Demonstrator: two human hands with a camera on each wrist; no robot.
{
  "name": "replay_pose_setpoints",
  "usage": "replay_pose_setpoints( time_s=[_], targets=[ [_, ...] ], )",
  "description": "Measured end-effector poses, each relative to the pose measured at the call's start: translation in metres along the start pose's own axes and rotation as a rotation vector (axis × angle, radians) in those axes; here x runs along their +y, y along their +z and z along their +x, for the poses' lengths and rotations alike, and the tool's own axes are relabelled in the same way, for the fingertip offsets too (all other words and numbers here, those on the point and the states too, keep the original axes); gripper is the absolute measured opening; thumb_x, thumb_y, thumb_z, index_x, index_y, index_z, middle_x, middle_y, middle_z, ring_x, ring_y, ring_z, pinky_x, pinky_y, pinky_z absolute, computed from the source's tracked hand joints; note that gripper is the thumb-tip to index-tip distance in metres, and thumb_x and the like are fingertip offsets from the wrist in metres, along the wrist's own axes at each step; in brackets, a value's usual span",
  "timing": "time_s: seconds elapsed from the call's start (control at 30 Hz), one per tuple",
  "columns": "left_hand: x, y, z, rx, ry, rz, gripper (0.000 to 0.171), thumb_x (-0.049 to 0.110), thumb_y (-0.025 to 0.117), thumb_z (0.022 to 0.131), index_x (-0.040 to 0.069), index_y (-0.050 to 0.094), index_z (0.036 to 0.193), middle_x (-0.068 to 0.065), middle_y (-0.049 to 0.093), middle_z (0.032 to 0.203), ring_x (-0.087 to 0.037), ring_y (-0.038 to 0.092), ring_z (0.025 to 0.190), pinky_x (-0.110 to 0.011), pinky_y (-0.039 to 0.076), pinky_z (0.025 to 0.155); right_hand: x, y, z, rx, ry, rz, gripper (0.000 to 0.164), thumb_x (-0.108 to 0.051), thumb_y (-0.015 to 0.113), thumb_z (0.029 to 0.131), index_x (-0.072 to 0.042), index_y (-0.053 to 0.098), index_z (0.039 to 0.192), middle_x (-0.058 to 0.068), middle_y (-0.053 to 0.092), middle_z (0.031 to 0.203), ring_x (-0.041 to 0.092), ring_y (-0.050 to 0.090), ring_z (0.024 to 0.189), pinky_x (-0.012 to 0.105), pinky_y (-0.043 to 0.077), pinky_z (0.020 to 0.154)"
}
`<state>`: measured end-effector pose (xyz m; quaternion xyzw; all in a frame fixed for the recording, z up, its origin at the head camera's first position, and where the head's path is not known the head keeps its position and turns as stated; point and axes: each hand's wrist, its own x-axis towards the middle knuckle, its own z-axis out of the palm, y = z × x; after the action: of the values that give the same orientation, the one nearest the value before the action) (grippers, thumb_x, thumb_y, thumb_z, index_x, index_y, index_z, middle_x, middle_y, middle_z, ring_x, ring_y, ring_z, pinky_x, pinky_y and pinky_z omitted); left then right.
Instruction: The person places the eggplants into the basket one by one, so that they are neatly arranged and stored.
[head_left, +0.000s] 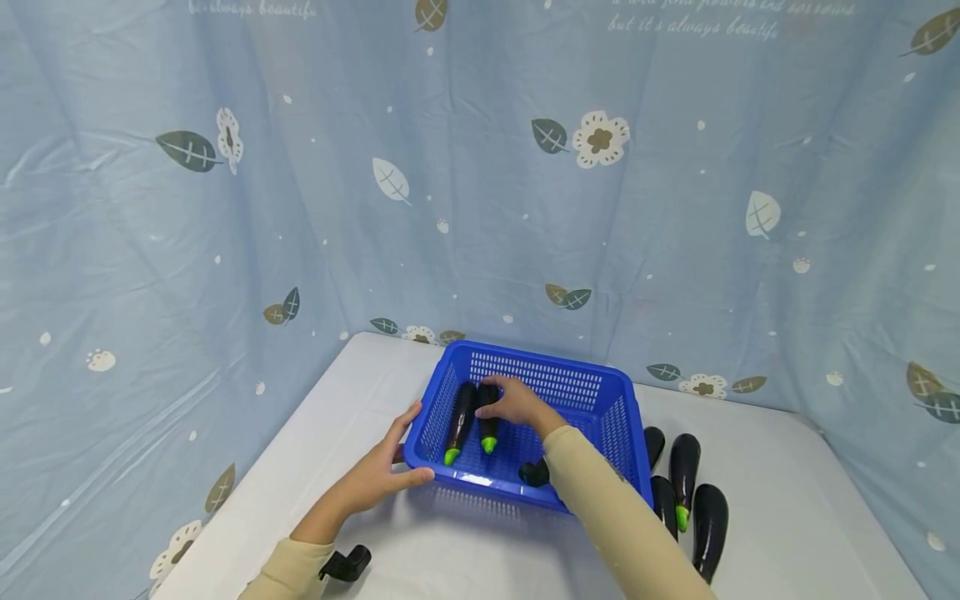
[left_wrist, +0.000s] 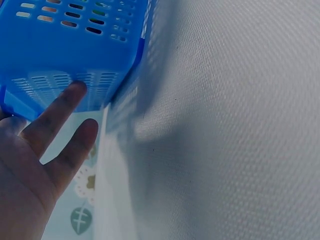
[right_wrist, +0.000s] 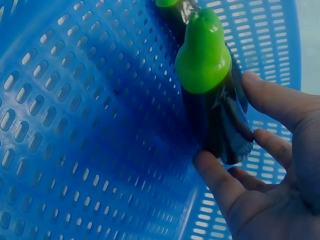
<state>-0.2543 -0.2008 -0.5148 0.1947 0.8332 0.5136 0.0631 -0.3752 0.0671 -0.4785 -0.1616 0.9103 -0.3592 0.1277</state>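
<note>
A blue plastic basket (head_left: 517,493) with slotted walls stands on the white table. Inside its left half lie two dark eggplants with bright green stem ends. My right hand (head_left: 517,403) reaches into the basket and holds the right-hand eggplant (head_left: 488,425), thumb on one side and fingers on the other, as the right wrist view shows. Close beside it rests the other eggplant (head_left: 462,417). At the basket's front left corner is my left hand (head_left: 375,473), its fingers spread straight along the outer wall (left_wrist: 65,50) and its thumb by the front rim.
Several more eggplants (head_left: 684,467) lie on the table (head_left: 780,492) just right of the basket. A blue patterned curtain (head_left: 480,208) hangs behind and to both sides. Each wrist carries a small black camera (head_left: 347,565).
</note>
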Motion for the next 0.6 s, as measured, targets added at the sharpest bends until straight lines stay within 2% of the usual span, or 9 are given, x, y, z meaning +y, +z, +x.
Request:
replay_pose_setpoints(
  time_s=[0.17, 0.3, 0.6],
  targets=[
    [-0.0004, -0.0003, 0.0004, 0.000, -0.010, -0.001, 0.103, 0.033, 0.078, 0.091, 0.026, 0.006, 0.165, -0.010, 0.007, 0.171, -0.043, 0.051, 0.132, -0.058, 0.044, 0.106, -0.0002, -0.0003, -0.0012, -0.023, 0.010, 0.023, 0.068, -0.023, 0.081, 0.088, -0.006, 0.052, 0.147, 0.019, 0.048, 0.151, 0.039, 0.043, 0.140, 0.055, 0.034, 0.114],
    [0.0004, -0.0002, 0.0004, 0.002, -0.017, 0.000, 0.103, 0.034, 0.077, 0.091, 0.027, 0.006, 0.165, -0.011, 0.008, 0.170, -0.042, 0.052, 0.131, -0.059, 0.044, 0.105, -0.0026, -0.0024, -0.0046, -0.028, -0.017, 0.000, 0.068, -0.023, 0.082, 0.086, -0.002, 0.054, 0.144, 0.020, 0.053, 0.146, 0.039, 0.047, 0.136, 0.054, 0.038, 0.112],
    [-0.0007, -0.0004, -0.0002, 0.003, -0.025, -0.023, 0.102, 0.031, 0.078, 0.091, 0.029, 0.007, 0.165, -0.005, 0.010, 0.171, -0.036, 0.054, 0.131, -0.053, 0.043, 0.107, -0.0009, -0.0003, -0.0042, -0.037, -0.010, 0.018, 0.067, -0.018, 0.080, 0.088, -0.003, 0.052, 0.147, 0.019, 0.051, 0.149, 0.039, 0.043, 0.140, 0.054, 0.035, 0.114]
  ],
)
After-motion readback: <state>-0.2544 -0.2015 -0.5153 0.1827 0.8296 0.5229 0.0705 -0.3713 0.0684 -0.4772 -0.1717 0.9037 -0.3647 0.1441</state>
